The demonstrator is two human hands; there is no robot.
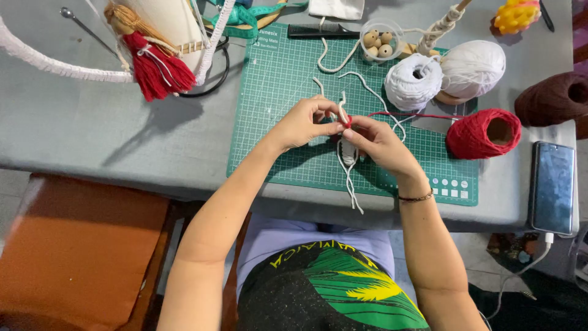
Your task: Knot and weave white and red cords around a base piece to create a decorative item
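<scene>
Both hands pinch a white cord (346,150) over the green mat (275,92). The left hand (304,122) holds the top loop. The right hand (380,144) holds it too, with red yarn (404,114) at its fingertips. The yarn runs to a red ball (484,133). Two white balls (447,76) sit near. A phone (552,186) lies at the right.

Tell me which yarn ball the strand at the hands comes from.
The red yarn ball, right of the hands: its red strand runs to the fingers. The two white balls and brown one feed nothing.
</scene>
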